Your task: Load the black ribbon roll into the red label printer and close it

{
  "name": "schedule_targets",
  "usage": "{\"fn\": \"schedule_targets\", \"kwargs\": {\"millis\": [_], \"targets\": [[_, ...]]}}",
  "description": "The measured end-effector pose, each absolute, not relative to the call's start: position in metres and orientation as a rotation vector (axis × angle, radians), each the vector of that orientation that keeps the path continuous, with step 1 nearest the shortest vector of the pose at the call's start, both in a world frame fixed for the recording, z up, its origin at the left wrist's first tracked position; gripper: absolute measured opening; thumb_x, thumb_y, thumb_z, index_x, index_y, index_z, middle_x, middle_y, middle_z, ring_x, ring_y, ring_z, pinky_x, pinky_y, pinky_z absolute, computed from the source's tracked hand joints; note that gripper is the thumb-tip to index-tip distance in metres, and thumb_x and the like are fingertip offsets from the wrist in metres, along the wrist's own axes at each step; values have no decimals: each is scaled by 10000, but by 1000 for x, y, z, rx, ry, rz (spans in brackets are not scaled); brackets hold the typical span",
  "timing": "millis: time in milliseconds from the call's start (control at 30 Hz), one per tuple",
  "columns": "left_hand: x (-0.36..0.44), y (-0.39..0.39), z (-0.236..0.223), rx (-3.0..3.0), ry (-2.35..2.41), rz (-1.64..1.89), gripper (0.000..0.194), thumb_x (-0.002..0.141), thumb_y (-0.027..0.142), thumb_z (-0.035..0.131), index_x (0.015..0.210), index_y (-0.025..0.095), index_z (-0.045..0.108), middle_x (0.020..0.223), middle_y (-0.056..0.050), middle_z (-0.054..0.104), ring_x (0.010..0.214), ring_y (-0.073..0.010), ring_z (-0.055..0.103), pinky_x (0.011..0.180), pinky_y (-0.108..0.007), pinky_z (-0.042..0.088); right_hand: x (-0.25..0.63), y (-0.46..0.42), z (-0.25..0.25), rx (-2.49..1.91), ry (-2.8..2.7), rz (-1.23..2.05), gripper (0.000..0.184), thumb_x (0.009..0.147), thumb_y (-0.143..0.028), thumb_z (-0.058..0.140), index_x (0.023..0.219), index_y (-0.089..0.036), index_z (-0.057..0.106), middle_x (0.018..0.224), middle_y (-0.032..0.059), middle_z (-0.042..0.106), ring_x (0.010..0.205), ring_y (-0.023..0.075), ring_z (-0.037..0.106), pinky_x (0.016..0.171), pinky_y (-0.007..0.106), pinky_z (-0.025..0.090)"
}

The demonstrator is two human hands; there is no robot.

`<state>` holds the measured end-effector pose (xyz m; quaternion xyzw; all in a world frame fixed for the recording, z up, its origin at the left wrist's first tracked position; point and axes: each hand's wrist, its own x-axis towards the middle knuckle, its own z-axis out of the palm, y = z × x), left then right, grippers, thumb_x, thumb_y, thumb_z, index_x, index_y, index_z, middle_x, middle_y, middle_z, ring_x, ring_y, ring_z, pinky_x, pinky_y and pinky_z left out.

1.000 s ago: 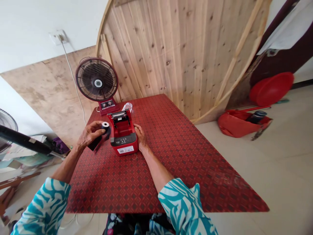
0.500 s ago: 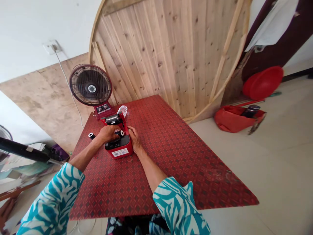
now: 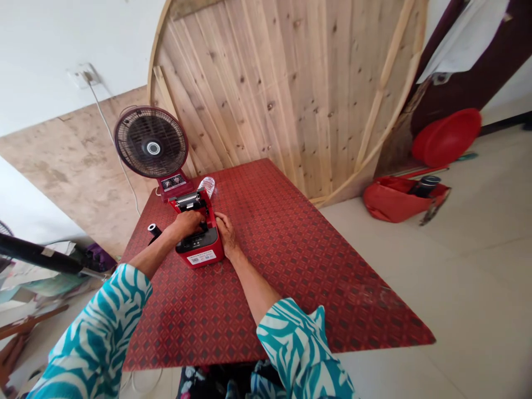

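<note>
Since the frame a second ago, my left hand [image 3: 188, 223] has left the spot beside the printer and gone into its open bay, and the paper roll I was holding up is no longer visible in my fingers; whether it sits under my palm I cannot tell. That hand is curled palm-down over the well of the red receipt printer [image 3: 197, 244], fingers bent and close together, touching the black inner rim. My right hand [image 3: 226, 235] lies flat against the printer's right side, fingers together and pressed to the casing, gripping nothing.

I see the printer standing near the far left corner of the red patterned tabletop [image 3: 291, 260], its long axis running from near to far. Its labelled front faces me, and its lid [image 3: 189, 200] is tipped up and back toward the table fan [image 3: 152, 145], which stands just behind it at the far edge. A clear plastic bottle [image 3: 206, 185] lies beside the lid. A black spool with a white end [image 3: 153, 230] rests on the tabletop near the left edge, just beyond my left forearm and apart from the printer.
</note>
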<state>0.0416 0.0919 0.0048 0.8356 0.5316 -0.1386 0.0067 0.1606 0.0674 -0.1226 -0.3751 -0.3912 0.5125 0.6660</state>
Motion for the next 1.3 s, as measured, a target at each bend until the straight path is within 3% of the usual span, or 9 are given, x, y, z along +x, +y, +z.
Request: {"fn": "schedule_targets", "kwargs": {"millis": [167,367,467,600,900,1067,1300], "targets": [[38,106,7,2574,1477,-426,119,734,253,642,783,218,744,771,-38,739,755,-209,674,630,-234,448,160,70,-126,-849,-877,1168,332,804,-445,534,1054,-273,670,1088,5,673,1117,203,562,1031,369,398],[8,57,23,2411,1399,299,396,894,445,464,1091,209,713,1033,-44,744,889,-204,682,782,-259,489,159,72,-131,-856,-908,1140,349,810,-460,524,1068,-273,666,1126,12,665,1122,205,570,1035,378,394],[-5,21,21,2321,1460,402,451,866,503,527,1155,196,689,1041,-57,740,900,-219,685,798,-280,506,160,69,-127,-869,-896,1152,364,803,-481,531,1069,-272,665,1120,13,674,1113,205,575,1026,374,404],[-10,-2,5,2406,1407,527,456,797,489,643,1144,198,687,1059,-75,729,913,-231,682,832,-322,518,163,66,-123,-892,-911,1163,381,807,-492,519,1082,-267,657,1144,23,666,1114,208,577,1026,378,403],[-11,10,-8,2397,1405,600,369,869,434,563,1138,211,682,1079,-57,727,955,-213,679,866,-316,518,161,70,-131,-853,-894,1168,381,800,-497,536,1083,-275,663,1078,7,691,1100,209,576,978,363,435],[3,12,-7,2410,1513,655,264,900,358,504,991,222,711,989,-40,740,895,-188,680,865,-307,512,161,68,-128,-844,-879,1181,364,803,-477,541,1078,-270,660,1079,5,685,1107,201,570,1002,363,416],[9,-6,-13,2650,1387,880,200,906,313,535,898,215,709,1025,-79,729,981,-208,657,943,-393,452,161,68,-127,-868,-894,1158,358,806,-468,531,1069,-265,664,1106,11,674,1091,197,575,1017,365,398]]}}
